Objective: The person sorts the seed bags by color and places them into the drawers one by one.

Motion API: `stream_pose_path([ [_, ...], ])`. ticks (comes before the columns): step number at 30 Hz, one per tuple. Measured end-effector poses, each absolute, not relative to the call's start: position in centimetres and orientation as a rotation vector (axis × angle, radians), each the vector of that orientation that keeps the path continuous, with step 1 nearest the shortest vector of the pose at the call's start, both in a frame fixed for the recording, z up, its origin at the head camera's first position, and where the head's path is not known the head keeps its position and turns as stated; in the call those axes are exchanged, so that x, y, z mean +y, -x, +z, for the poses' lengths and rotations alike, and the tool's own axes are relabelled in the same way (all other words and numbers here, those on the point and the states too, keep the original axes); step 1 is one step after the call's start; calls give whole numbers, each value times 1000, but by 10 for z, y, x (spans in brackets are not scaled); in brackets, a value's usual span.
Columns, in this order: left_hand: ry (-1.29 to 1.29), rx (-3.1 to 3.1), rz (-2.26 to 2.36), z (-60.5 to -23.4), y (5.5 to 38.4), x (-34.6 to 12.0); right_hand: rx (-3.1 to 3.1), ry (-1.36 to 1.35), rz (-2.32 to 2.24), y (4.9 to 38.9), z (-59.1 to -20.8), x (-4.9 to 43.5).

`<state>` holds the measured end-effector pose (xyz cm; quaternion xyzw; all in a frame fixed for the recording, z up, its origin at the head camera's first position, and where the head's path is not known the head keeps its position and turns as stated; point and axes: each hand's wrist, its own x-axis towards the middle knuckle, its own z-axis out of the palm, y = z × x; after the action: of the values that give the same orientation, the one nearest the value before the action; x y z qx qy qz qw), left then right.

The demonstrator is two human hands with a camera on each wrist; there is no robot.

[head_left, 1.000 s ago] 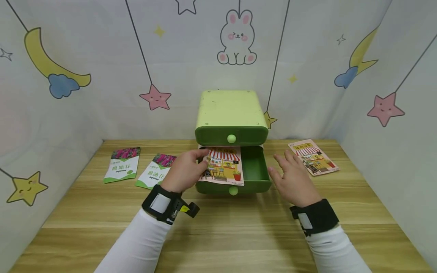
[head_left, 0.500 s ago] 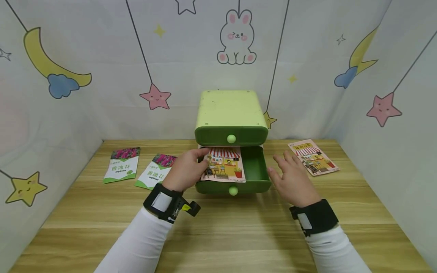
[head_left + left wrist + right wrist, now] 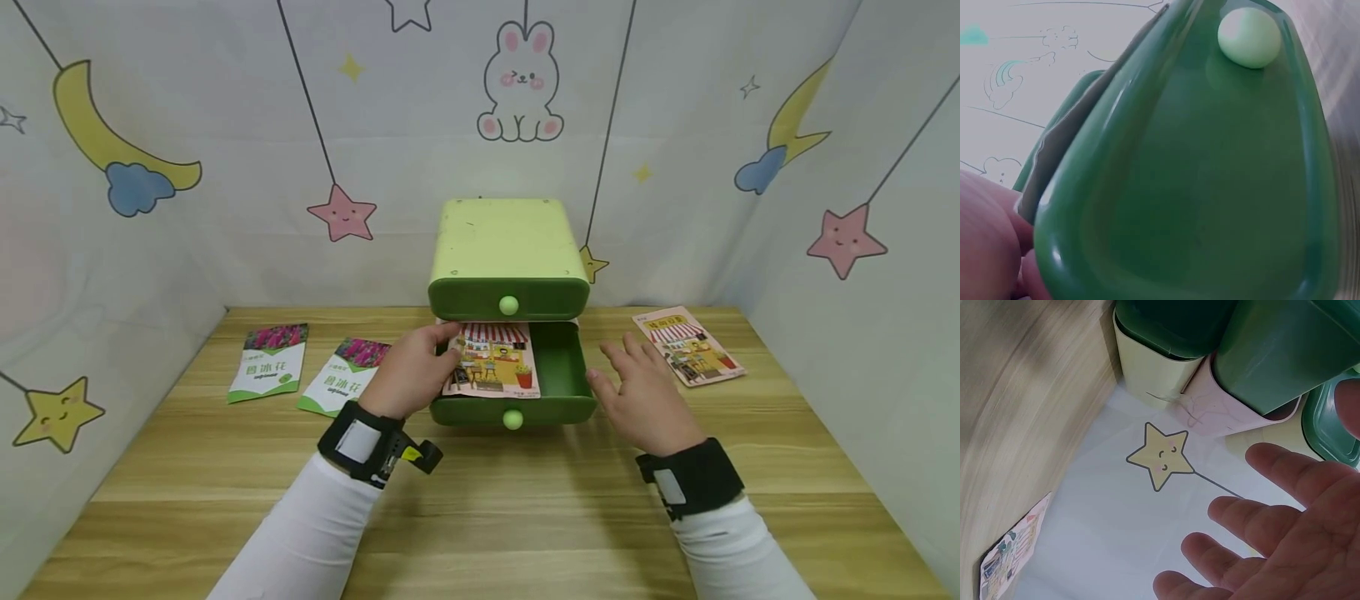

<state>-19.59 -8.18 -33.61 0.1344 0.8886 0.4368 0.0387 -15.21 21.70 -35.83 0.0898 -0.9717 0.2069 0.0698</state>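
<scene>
Wooden table (image 3: 465, 517) bears white packets (image 3: 262, 372) reading "鲁冰花"; left hand (image 3: 408, 371) pinches pink packet (image 3: 495, 364) at drawer (image 3: 561, 358); right hand (image 3: 648, 404) spread, empty.

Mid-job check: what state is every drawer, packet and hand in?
Top drawer: shut
Middle drawer: pulled open
Bottom drawer: looks shut
Held packet: gripped at its left edge
Right-side packet: lying flat
Outer flower packet: lying flat
Inner flower packet: lying flat, partly hidden
Left hand: gripping held packet
Right hand: fingers spread, holding nothing
</scene>
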Motion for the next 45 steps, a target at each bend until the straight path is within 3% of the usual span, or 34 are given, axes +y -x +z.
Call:
stream_pose_path([
  [37, -468, 2892, 1229, -332, 191, -82, -2930, -267, 641, 151, -357, 219],
  [45, -644, 3135, 1285, -343, 187, -101, -2934, -279, 612, 152, -357, 219],
])
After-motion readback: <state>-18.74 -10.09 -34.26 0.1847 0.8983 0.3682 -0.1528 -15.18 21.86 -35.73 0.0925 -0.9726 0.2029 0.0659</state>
